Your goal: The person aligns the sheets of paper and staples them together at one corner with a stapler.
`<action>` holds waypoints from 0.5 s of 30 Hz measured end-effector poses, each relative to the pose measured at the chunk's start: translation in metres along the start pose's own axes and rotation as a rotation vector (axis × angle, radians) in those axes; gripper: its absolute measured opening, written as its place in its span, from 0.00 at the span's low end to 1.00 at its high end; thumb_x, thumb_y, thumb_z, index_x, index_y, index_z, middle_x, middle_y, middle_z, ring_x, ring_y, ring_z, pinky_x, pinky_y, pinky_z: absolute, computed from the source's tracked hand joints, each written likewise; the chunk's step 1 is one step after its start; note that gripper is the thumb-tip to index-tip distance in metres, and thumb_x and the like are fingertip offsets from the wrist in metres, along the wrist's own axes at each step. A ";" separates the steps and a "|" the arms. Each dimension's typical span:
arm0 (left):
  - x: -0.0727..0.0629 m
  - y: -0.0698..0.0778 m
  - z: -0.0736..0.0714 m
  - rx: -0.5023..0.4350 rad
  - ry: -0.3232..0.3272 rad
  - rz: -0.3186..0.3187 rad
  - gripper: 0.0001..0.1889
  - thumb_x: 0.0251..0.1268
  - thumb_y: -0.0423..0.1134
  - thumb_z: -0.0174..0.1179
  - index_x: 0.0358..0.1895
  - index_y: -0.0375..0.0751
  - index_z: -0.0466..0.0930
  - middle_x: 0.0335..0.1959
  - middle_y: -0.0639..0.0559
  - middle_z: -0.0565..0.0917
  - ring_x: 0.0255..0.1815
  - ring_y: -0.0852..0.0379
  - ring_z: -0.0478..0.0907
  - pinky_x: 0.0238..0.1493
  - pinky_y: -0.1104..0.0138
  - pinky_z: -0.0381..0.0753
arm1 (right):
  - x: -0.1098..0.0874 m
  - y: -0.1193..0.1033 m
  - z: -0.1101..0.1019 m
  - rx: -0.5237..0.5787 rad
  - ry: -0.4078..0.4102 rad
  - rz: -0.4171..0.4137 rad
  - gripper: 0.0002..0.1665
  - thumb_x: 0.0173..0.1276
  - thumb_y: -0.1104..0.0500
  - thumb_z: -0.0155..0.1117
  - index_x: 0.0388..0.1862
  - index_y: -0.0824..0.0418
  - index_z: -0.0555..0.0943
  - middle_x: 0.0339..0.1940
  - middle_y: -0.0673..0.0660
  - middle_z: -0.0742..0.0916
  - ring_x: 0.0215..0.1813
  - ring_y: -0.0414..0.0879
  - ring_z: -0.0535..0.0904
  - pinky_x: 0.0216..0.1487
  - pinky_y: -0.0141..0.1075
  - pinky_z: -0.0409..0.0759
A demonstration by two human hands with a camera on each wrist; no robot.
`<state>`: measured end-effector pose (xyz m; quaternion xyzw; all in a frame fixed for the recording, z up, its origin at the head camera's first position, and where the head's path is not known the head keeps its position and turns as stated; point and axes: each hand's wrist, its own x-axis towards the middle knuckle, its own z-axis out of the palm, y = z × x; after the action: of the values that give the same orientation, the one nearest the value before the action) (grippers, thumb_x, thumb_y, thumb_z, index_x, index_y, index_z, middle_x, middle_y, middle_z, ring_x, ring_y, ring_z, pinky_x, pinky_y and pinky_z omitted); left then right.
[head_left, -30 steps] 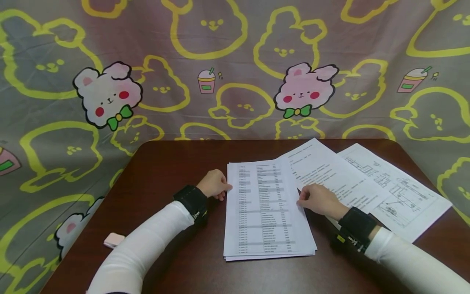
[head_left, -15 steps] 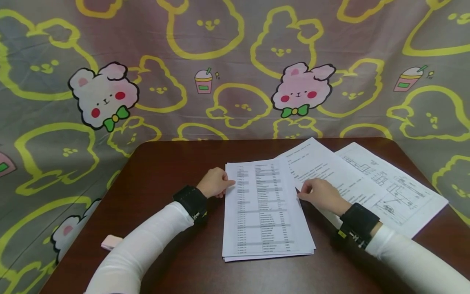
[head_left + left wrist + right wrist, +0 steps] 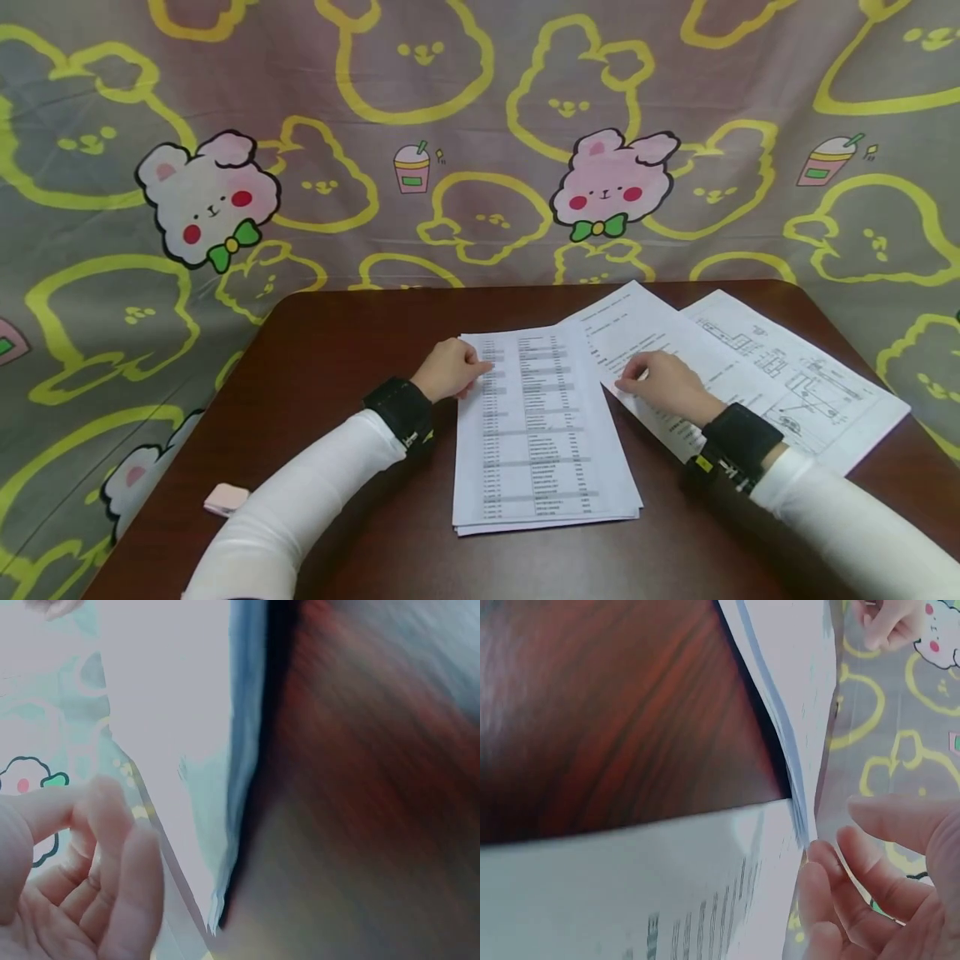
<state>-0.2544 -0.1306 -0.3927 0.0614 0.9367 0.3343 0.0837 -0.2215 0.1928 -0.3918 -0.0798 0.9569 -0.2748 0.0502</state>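
Observation:
A stack of printed sheets (image 3: 547, 450) with a table of grey-banded rows lies in the middle of the desk. My left hand (image 3: 450, 371) is over its upper left edge, thumb reaching across the paper. In the left wrist view the left hand's fingers (image 3: 139, 877) are loosely bent beside the stack (image 3: 165, 690), with nothing between them. My right hand (image 3: 666, 385) hovers over a text-printed sheet (image 3: 637, 333), just off the stack's right edge. Its thumb and fingers (image 3: 870, 915) are apart in the right wrist view and hold nothing.
A sheet with line drawings (image 3: 832, 392) lies partly under the text sheet at the right. A small pale pink object (image 3: 225, 498) sits at the desk's left side. Behind the dark wooden desk (image 3: 360, 333) hangs a patterned curtain (image 3: 480, 142).
My left hand has shifted right and slightly away from me, further over the stack. My right hand has moved off the stack's right edge, up over the text sheet. The papers keep their places.

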 end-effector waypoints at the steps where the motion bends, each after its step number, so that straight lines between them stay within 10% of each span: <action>1: -0.001 0.002 0.000 0.002 -0.001 0.006 0.17 0.66 0.45 0.63 0.25 0.35 0.78 0.16 0.48 0.76 0.13 0.54 0.73 0.16 0.69 0.69 | 0.001 0.002 -0.001 0.000 0.005 0.000 0.09 0.67 0.54 0.65 0.35 0.59 0.83 0.32 0.54 0.82 0.35 0.50 0.74 0.35 0.41 0.68; 15: 0.001 0.008 0.007 -0.048 -0.027 0.036 0.13 0.67 0.46 0.62 0.32 0.40 0.76 0.21 0.47 0.81 0.15 0.52 0.76 0.16 0.69 0.66 | 0.017 0.034 -0.022 -0.025 0.063 0.083 0.13 0.69 0.54 0.63 0.42 0.64 0.80 0.40 0.62 0.82 0.40 0.55 0.74 0.39 0.45 0.68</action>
<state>-0.2538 -0.1205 -0.3930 0.0810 0.9260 0.3572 0.0918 -0.2454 0.2293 -0.3923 -0.0321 0.9638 -0.2628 0.0303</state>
